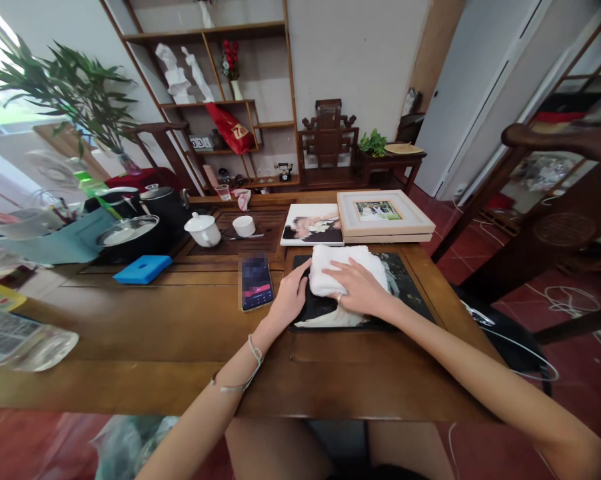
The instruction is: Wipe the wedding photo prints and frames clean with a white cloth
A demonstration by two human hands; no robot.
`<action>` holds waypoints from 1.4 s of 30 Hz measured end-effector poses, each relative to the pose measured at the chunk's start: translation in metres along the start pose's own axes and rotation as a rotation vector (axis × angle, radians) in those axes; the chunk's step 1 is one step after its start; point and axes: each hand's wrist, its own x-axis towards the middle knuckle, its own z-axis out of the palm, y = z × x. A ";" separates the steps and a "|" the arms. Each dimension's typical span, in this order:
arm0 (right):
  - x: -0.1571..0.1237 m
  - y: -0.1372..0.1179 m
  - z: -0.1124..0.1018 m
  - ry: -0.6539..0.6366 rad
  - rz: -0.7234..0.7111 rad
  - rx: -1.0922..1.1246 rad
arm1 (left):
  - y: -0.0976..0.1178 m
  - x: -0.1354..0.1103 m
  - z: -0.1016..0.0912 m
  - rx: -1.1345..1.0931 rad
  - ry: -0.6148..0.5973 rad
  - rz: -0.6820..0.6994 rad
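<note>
A dark photo panel with pale figures lies flat on the wooden table in front of me. On top of it sits a folded white towel. My right hand presses on the towel with its fingers spread over the near side, a ring on one of them. At the panel's left edge rests my left hand, its fingers stretched out and the tips beside the towel; a bracelet circles that wrist. Left of this hand lies a phone with its screen lit. The towel and my hands hide part of the panel.
Behind the panel lie a photo print and stacked pale frames. A white lidded cup, a small cup, a blue sponge block, a black pot and a clear bottle stand leftward. A wooden chair is right.
</note>
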 end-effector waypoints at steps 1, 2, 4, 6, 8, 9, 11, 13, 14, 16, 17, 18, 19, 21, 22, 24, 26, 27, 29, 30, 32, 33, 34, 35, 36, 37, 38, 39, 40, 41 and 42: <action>-0.009 -0.005 -0.001 -0.013 -0.016 0.009 | 0.000 0.000 0.000 -0.004 -0.001 0.003; -0.020 -0.011 -0.002 -0.025 -0.034 0.021 | 0.000 0.000 0.001 -0.003 -0.005 0.004; -0.047 -0.024 -0.005 -0.050 -0.077 0.053 | -0.001 -0.001 0.002 0.016 -0.018 -0.005; -0.073 -0.037 -0.008 -0.085 -0.126 0.094 | -0.002 -0.002 0.003 0.037 -0.034 -0.012; -0.094 -0.045 -0.010 -0.125 -0.175 0.139 | -0.003 -0.002 0.005 0.044 -0.051 -0.005; -0.100 -0.047 -0.010 -0.139 -0.192 0.156 | -0.004 -0.002 0.005 0.042 -0.057 0.002; -0.102 -0.041 -0.009 -0.142 -0.202 0.165 | -0.004 -0.002 0.006 0.036 -0.067 0.017; -0.092 -0.026 -0.008 -0.119 -0.172 0.139 | -0.004 -0.001 0.006 0.037 -0.081 0.028; -0.083 -0.016 -0.008 -0.108 -0.147 0.119 | -0.004 -0.001 0.005 0.039 -0.088 0.030; -0.059 0.007 -0.009 -0.085 -0.094 0.078 | -0.003 -0.001 0.004 0.043 -0.099 0.036; -0.047 0.019 -0.011 -0.072 -0.069 0.058 | -0.002 -0.001 0.004 0.043 -0.101 0.039; -0.034 0.029 -0.012 -0.058 -0.044 0.037 | -0.002 -0.001 0.003 0.042 -0.103 0.043; -0.022 0.039 -0.013 -0.042 -0.016 0.014 | -0.002 -0.001 0.003 0.042 -0.104 0.048; -0.002 0.052 -0.014 -0.006 0.049 -0.028 | -0.002 -0.001 0.002 0.047 -0.111 0.056; 0.004 0.055 -0.014 0.009 0.081 -0.043 | -0.002 -0.001 0.002 0.052 -0.112 0.057; 0.008 0.053 -0.011 0.031 0.115 -0.054 | -0.002 -0.001 0.002 0.062 -0.113 0.057; -0.001 0.043 -0.007 0.027 0.083 -0.035 | -0.002 -0.001 0.003 0.069 -0.115 0.058; -0.009 0.035 -0.005 0.014 0.045 -0.015 | -0.002 -0.001 0.003 0.072 -0.117 0.057; -0.034 0.017 -0.004 -0.023 -0.043 0.039 | -0.002 -0.001 0.003 0.075 -0.116 0.053; -0.047 0.010 -0.005 -0.041 -0.083 0.067 | -0.003 -0.001 0.003 0.075 -0.112 0.049; -0.074 0.000 -0.009 -0.067 -0.141 0.113 | -0.003 -0.001 0.004 0.073 -0.105 0.047; -0.085 0.000 -0.012 -0.075 -0.157 0.130 | -0.003 -0.001 0.004 0.070 -0.104 0.047; -0.094 0.003 -0.015 -0.080 -0.163 0.140 | -0.003 -0.001 0.004 0.067 -0.106 0.046; -0.100 0.010 -0.018 -0.081 -0.158 0.142 | -0.003 -0.001 0.003 0.065 -0.108 0.046; -0.104 0.020 -0.021 -0.074 -0.139 0.134 | -0.003 -0.001 0.003 0.064 -0.110 0.047; -0.106 0.033 -0.023 -0.059 -0.106 0.116 | -0.003 -0.001 0.003 0.063 -0.114 0.050; -0.106 0.047 -0.024 -0.038 -0.059 0.089 | -0.003 0.000 0.002 0.064 -0.119 0.054; -0.103 0.062 -0.024 -0.014 0.000 0.058 | -0.003 0.000 0.002 0.066 -0.123 0.058; -0.099 0.077 -0.024 0.011 0.063 0.025 | -0.002 0.000 0.002 0.071 -0.128 0.061; -0.093 0.089 -0.023 0.032 0.122 -0.004 | -0.002 0.000 0.002 0.077 -0.132 0.062; -0.086 0.099 -0.021 0.047 0.168 -0.030 | -0.002 0.000 0.001 0.084 -0.138 0.063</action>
